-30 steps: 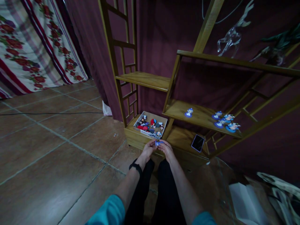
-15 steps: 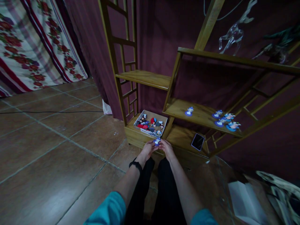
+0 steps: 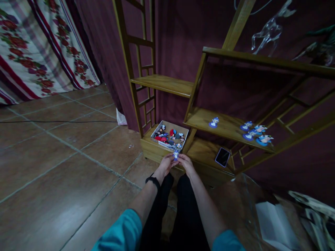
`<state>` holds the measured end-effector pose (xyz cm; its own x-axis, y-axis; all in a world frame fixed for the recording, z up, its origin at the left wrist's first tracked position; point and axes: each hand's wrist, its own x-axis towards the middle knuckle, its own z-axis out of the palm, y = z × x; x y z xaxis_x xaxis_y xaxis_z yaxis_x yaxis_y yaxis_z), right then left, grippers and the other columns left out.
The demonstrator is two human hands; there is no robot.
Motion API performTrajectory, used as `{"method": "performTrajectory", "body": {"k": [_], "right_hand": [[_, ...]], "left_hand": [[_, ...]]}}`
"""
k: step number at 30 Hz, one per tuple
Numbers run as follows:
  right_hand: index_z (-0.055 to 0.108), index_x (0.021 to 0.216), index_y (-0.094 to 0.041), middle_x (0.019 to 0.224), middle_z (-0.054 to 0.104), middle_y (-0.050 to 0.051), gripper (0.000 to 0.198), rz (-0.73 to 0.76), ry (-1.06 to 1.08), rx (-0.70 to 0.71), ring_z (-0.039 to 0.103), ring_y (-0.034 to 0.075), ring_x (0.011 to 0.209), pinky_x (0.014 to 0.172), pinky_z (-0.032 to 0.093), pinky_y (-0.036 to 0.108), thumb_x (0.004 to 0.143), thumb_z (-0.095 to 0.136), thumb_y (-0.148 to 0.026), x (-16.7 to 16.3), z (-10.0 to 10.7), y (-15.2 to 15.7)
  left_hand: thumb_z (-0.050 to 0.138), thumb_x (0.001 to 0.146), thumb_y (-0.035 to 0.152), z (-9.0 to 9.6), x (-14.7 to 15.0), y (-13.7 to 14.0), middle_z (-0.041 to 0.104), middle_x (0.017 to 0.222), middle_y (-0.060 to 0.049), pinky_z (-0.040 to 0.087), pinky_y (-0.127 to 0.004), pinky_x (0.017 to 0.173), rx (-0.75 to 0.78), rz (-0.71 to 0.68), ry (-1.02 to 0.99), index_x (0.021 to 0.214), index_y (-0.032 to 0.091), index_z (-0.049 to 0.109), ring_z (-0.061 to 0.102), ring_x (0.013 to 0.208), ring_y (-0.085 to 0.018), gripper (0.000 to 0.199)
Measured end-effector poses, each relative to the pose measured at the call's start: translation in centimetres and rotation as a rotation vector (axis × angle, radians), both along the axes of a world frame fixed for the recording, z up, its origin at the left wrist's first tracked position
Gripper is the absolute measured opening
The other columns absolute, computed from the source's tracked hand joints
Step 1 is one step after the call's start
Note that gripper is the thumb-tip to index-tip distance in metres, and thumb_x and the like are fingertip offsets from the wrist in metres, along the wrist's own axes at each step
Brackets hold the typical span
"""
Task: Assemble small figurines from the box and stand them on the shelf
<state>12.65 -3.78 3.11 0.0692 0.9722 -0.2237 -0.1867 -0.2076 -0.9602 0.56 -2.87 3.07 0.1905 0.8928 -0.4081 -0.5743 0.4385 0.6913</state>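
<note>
A small purple-and-white figurine (image 3: pixel 176 155) is held upright between both hands, just in front of a cardboard box. My left hand (image 3: pixel 166 164) grips it from the left, fingers closed about its base. From the other side, my right hand (image 3: pixel 186 163) pinches it with the fingertips. The shallow box (image 3: pixel 171 124) holds several jumbled figurines in red, black, white and blue. On the shelf (image 3: pixel 201 118) to the right stands one purple-based figurine (image 3: pixel 214 122) alone. Farther right, several more figurines (image 3: pixel 250 135) are grouped close together.
A phone (image 3: pixel 222 157) lies on the lower shelf at right. Wooden uprights (image 3: pixel 192 94) divide the shelving. A clear glass animal (image 3: pixel 269 33) stands on the upper shelf. White paper (image 3: pixel 274 223) lies at lower right, and a cable (image 3: pixel 65 121) crosses the tiled floor.
The figurine has been turned a little and raised slightly in both hands, its front now facing me more. The view has shifted slightly; the shelf figurines have stayed put.
</note>
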Motion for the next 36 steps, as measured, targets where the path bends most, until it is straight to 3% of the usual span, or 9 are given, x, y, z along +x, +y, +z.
{"method": "performTrajectory", "body": {"k": [8,18,29,36], "right_hand": [[0.064,0.075,-0.019,0.072,0.066,0.0,0.034,-0.024,-0.012,0.02,0.058,0.015,0.064,0.061,0.043,0.026,0.049,0.073,-0.039,0.1,-0.7,0.4],[0.063,0.07,-0.019,0.066,0.064,-0.001,0.025,-0.035,-0.076,-0.01,0.054,0.012,0.055,0.054,0.04,0.024,0.051,0.07,-0.033,0.1,-1.3,0.8],[0.067,0.079,-0.019,0.072,0.067,0.001,0.032,-0.06,-0.046,-0.008,0.059,0.016,0.064,0.061,0.044,0.027,0.055,0.067,-0.041,0.6,-0.8,0.3],[0.067,0.08,-0.02,0.076,0.068,0.002,0.029,-0.026,0.011,0.053,0.061,0.018,0.07,0.064,0.046,0.029,0.057,0.066,-0.038,0.6,-0.5,0.1]], "left_hand": [[0.064,0.07,0.004,0.1,0.3,-0.1,0.066,0.078,-0.009,0.054,-0.026,0.068,-0.003,-0.015,0.012,0.091,0.009,0.06,0.065,0.066,-0.013,0.021],[0.06,0.071,0.0,0.0,0.5,-0.1,0.067,0.076,-0.008,0.055,-0.025,0.067,0.02,-0.001,0.061,0.087,0.008,0.062,0.065,0.065,-0.013,0.019],[0.052,0.078,0.006,0.7,0.1,-0.3,0.067,0.083,-0.017,0.056,-0.029,0.066,0.004,-0.06,-0.03,0.106,0.004,0.055,0.067,0.068,-0.018,0.029],[0.054,0.078,0.006,0.3,0.1,-0.2,0.067,0.087,-0.014,0.056,-0.029,0.067,0.019,-0.052,0.006,0.114,0.008,0.052,0.067,0.067,-0.016,0.037]]}}
